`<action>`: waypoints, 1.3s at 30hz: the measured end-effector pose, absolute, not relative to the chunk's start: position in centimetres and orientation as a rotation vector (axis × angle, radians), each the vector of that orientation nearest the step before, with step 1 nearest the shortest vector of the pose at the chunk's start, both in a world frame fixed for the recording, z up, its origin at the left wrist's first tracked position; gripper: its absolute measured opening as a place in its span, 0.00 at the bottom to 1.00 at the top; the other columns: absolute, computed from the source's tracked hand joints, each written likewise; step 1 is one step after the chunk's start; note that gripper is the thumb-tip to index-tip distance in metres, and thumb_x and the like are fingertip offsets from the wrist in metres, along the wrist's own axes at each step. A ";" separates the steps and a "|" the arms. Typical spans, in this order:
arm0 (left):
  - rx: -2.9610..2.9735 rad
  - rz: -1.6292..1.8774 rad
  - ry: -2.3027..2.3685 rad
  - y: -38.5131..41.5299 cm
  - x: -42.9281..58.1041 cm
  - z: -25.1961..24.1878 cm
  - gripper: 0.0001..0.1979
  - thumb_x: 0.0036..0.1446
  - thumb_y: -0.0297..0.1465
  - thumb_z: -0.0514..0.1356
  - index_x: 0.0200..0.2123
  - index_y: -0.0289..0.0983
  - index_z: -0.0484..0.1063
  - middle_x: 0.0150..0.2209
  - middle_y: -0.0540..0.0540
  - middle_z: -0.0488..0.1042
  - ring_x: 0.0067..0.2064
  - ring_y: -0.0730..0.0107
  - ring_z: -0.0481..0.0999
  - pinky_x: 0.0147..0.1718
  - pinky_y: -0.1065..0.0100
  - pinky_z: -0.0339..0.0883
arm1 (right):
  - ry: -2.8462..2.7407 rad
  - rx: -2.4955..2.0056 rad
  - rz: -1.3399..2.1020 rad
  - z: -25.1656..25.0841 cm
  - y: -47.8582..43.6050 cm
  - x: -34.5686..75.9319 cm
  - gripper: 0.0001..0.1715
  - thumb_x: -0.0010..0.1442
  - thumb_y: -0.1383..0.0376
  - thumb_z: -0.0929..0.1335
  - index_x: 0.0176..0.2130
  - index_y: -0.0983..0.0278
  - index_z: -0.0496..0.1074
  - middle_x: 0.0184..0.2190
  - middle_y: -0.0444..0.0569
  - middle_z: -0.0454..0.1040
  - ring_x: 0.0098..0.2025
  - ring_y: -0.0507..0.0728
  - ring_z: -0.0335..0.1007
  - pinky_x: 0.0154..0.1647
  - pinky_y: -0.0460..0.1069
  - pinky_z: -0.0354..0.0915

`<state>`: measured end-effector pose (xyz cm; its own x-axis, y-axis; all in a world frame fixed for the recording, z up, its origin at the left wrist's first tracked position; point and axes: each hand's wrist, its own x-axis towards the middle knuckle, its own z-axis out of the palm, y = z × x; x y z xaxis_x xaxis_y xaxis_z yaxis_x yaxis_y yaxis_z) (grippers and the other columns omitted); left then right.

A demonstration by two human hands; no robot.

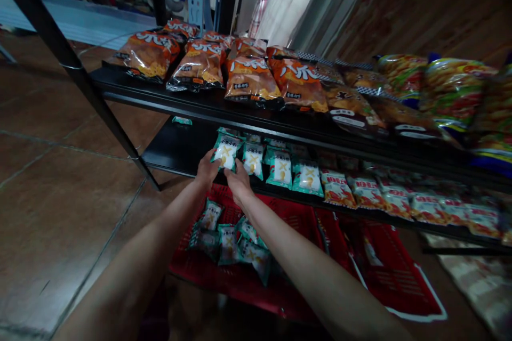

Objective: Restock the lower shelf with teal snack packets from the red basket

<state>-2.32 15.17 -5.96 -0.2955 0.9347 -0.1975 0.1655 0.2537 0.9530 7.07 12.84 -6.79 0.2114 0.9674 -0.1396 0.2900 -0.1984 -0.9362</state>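
Both my hands grip one green-and-white snack bag (226, 152) at the left end of a row on the lower black shelf (176, 141). My left hand (208, 166) pinches its left lower side, and my right hand (239, 178) has its lower right corner. Just to the right stand matching green-and-white bags (253, 160), tilted back in a row. Beneath my forearms, a red basket (288, 213) contains several more loose bags of this kind (229, 244). Whether the held bag touches the shelf I cannot tell.
Orange chip bags (252, 79) and brown ones (352, 106) line the upper shelf. Red-and-white snack bags (372, 196) continue the lower row rightward. A black shelf post (96, 96) rises on the left. Another green packet (182, 120) lies farther back on the lower shelf. Tiled floor (72, 197) spreads left.
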 end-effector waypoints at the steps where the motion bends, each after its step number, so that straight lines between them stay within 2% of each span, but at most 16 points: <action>1: 1.033 1.116 1.665 15.6 -2.4 -6.2 0.25 0.50 0.24 0.58 0.55 0.35 0.67 0.50 0.44 0.73 0.48 0.69 0.73 0.46 0.73 0.64 | -1.202 -1.693 1.019 -6.7 13.3 7.0 0.35 0.52 0.67 0.64 0.59 0.67 0.59 0.56 0.57 0.66 0.57 0.58 0.63 0.58 0.52 0.57; 7: 1.081 1.098 1.694 17.6 -2.6 -8.7 0.27 0.51 0.25 0.57 0.56 0.33 0.64 0.51 0.42 0.72 0.49 0.68 0.72 0.48 0.72 0.63 | -1.299 -1.777 0.927 -7.9 15.1 6.8 0.35 0.53 0.67 0.63 0.60 0.69 0.57 0.57 0.58 0.64 0.59 0.59 0.60 0.60 0.52 0.54; 15: 1.255 1.009 1.830 18.9 -2.3 -11.5 0.26 0.53 0.31 0.57 0.57 0.38 0.63 0.52 0.44 0.72 0.50 0.67 0.72 0.50 0.68 0.62 | -1.396 -1.745 0.818 -9.8 16.1 7.2 0.37 0.52 0.70 0.62 0.61 0.73 0.55 0.57 0.60 0.63 0.59 0.60 0.59 0.62 0.55 0.53; 23: 1.360 0.914 1.943 18.2 -2.1 -10.5 0.26 0.55 0.32 0.55 0.58 0.38 0.62 0.52 0.41 0.72 0.50 0.63 0.72 0.50 0.65 0.62 | -1.477 -1.766 0.825 -9.3 15.4 6.8 0.36 0.54 0.71 0.61 0.61 0.79 0.54 0.60 0.64 0.58 0.62 0.61 0.54 0.64 0.53 0.49; 26: 1.405 0.848 1.995 17.9 -2.1 -10.0 0.26 0.55 0.32 0.54 0.58 0.36 0.62 0.51 0.38 0.72 0.50 0.60 0.72 0.50 0.64 0.62 | -1.465 -1.732 0.816 -9.6 15.4 6.7 0.36 0.53 0.71 0.61 0.61 0.77 0.54 0.60 0.63 0.58 0.62 0.60 0.54 0.64 0.53 0.50; 30: 1.451 0.796 2.013 17.9 -2.2 -9.7 0.26 0.56 0.32 0.54 0.59 0.36 0.62 0.51 0.38 0.72 0.50 0.62 0.72 0.51 0.64 0.61 | -1.445 -1.679 0.823 -10.3 15.5 6.7 0.37 0.52 0.71 0.61 0.61 0.73 0.54 0.60 0.60 0.58 0.62 0.60 0.54 0.64 0.54 0.50; 35: 1.492 0.810 2.024 18.2 -2.2 -10.0 0.27 0.55 0.31 0.55 0.59 0.33 0.61 0.53 0.37 0.70 0.54 0.60 0.68 0.54 0.64 0.58 | -1.457 -1.685 0.817 -10.1 15.4 6.7 0.38 0.52 0.72 0.60 0.61 0.77 0.53 0.62 0.63 0.55 0.63 0.60 0.51 0.65 0.55 0.48; 39: 1.479 0.802 2.016 18.1 -2.1 -9.7 0.27 0.54 0.30 0.55 0.59 0.34 0.61 0.53 0.37 0.70 0.54 0.59 0.69 0.53 0.63 0.59 | -1.472 -1.673 0.802 -9.6 15.1 6.6 0.38 0.52 0.72 0.60 0.61 0.74 0.53 0.63 0.60 0.54 0.65 0.59 0.48 0.65 0.55 0.47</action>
<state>-2.12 18.15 -9.73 -0.2770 0.9592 -0.0571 0.6579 0.2326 0.7163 6.59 15.09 -9.60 0.1405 0.9898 0.0235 0.5164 -0.0530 -0.8547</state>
